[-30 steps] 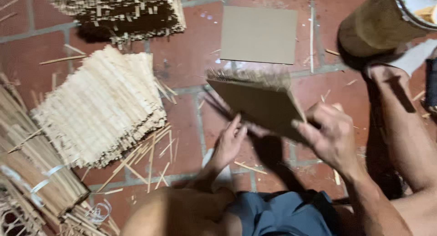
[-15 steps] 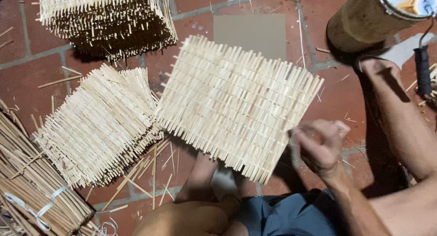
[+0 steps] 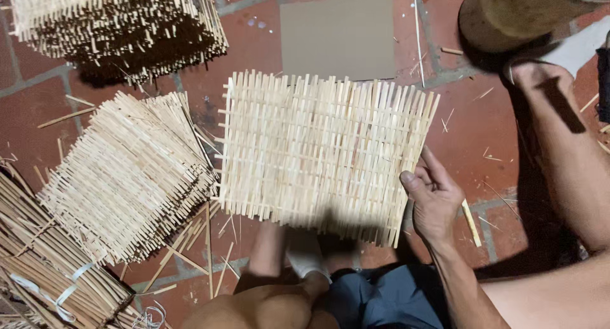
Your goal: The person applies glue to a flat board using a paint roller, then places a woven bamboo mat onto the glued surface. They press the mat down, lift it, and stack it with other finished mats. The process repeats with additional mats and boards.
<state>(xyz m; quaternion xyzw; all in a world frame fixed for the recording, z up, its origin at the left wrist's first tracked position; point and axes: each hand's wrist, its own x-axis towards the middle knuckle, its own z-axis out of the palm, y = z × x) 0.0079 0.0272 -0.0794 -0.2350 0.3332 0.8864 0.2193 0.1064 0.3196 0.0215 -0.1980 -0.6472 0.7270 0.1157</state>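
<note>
Red-brick floor (image 3: 495, 132) strewn with splinters | right hand (image 3: 435, 199) half-curled, fingers at the right edge of the woven bamboo mat (image 3: 324, 151), gripping it loosely | left hand hidden under the mat's near edge, grip unclear | mat lies left of right hand, long axis left-right | mat stack (image 3: 127, 173) further left; cardboard sheet (image 3: 340, 37) beyond.

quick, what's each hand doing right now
Left hand: hidden under the woven bamboo mat, only the forearm shows; cannot tell open or closed.
Right hand: at the mat's right edge, fingers loosely curled against it; a firm grip cannot be told.
</note>
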